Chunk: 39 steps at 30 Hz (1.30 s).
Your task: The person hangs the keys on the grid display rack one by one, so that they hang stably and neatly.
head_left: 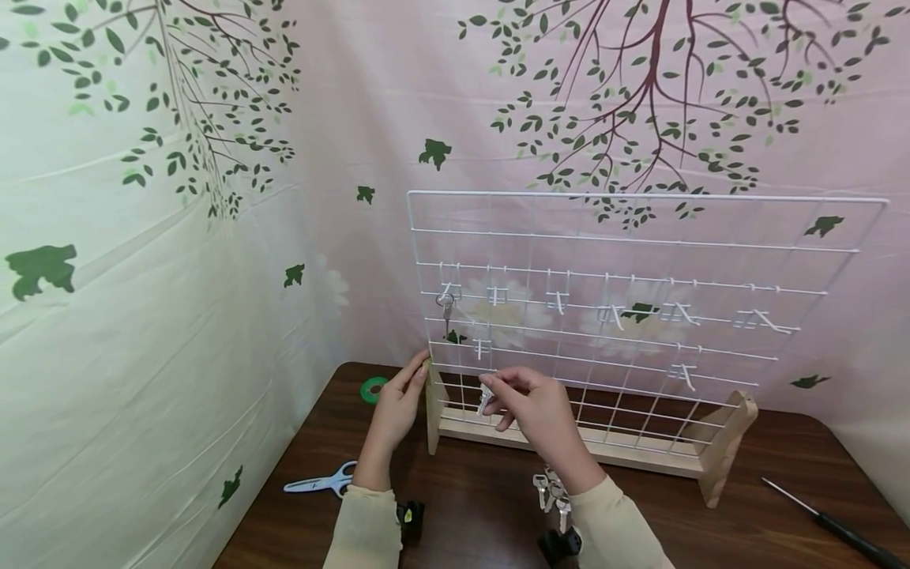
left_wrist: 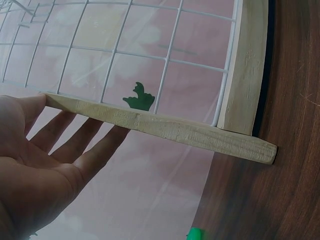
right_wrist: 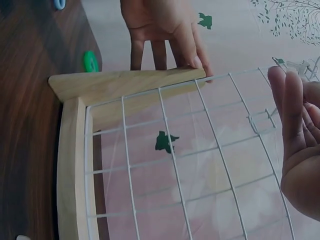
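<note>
Pale fabric backdrops (head_left: 142,332) printed with dark branches, green leaves and small bird shapes hang across the back and left of the frame, meeting in a corner at upper centre-left. A dark brown wooden table (head_left: 490,506) fills the lower middle. Light is soft and even.

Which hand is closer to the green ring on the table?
The left hand. It rests on the rack's wooden side post, just right of the green ring. The right hand is further right, in front of the wire grid, pinching a small key.
</note>
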Motion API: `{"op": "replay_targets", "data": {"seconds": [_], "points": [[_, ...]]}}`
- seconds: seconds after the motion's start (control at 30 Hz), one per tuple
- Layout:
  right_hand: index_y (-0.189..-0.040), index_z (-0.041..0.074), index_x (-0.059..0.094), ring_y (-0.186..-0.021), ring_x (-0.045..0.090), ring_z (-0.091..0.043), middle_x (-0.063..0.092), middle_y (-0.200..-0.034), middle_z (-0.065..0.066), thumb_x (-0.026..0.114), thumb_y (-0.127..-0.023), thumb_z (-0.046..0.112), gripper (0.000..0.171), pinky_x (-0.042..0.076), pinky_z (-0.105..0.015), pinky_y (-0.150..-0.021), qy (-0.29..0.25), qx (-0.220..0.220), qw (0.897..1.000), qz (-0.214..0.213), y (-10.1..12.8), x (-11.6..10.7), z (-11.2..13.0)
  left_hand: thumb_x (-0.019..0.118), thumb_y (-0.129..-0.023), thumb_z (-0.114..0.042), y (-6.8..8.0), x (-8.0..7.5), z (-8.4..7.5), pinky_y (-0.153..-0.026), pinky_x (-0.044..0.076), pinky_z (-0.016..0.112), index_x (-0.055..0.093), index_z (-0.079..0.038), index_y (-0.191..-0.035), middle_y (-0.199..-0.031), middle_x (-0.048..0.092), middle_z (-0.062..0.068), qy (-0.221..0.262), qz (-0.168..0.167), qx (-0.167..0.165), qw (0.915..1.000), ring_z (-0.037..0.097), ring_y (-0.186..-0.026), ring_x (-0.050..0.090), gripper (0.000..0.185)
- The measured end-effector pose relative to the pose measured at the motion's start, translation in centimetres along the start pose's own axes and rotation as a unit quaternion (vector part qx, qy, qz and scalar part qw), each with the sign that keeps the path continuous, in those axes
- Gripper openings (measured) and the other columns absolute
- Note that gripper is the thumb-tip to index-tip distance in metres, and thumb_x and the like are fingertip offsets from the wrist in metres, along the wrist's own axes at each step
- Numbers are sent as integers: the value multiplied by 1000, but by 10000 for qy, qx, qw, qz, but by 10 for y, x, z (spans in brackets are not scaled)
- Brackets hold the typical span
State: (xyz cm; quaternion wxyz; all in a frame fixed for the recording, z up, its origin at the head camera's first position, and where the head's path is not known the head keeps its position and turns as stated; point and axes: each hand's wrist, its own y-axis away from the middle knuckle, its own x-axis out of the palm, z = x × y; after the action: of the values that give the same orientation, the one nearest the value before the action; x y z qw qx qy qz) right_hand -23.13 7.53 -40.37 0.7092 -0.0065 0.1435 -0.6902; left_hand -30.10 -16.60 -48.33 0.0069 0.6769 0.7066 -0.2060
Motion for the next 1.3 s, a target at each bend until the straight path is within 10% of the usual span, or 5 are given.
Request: {"op": "replay_targets", "data": {"seconds": [1.3], "points": [[-107,3,79,-68,75,-23,78,-85,-16,79,-100,28,26,64,-37,-58,-273,55,9996,102,-30,15,-8,54,-112,-44,1,1,-1,-121,48,58,58,-31,-155,-164,53,3,-27,39,-19,10000,32,-154,50,45]]}}
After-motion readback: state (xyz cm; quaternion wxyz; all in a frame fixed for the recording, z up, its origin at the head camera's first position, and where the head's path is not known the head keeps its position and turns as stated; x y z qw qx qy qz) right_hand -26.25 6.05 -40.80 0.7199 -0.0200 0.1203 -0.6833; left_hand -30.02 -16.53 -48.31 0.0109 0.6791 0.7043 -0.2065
